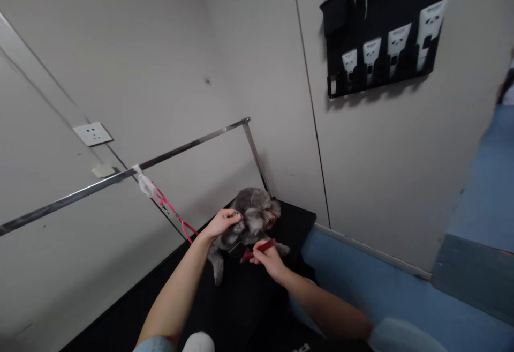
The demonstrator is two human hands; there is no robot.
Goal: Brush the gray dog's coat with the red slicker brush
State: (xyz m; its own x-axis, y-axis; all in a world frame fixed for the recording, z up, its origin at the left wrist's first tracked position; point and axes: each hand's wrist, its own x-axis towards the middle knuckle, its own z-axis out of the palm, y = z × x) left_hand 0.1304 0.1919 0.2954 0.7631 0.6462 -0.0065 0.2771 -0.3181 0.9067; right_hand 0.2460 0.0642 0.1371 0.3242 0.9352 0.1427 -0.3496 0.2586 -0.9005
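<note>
A small grey curly dog (257,214) sits on a black table (297,221) in the corner of the room. My left hand (222,222) is closed on fur by the dog's head, holding it up. My right hand (270,260) grips a red-handled brush (257,248) whose dark head rests against the dog's chest. A red leash (176,216) runs from the dog up to a metal bar (120,176) over the table.
Grey walls close in on the left and behind the table. A wall socket (92,133) sits at upper left. A black wall rack (381,36) with white tubes hangs at upper right. Blue floor (381,287) lies to the right.
</note>
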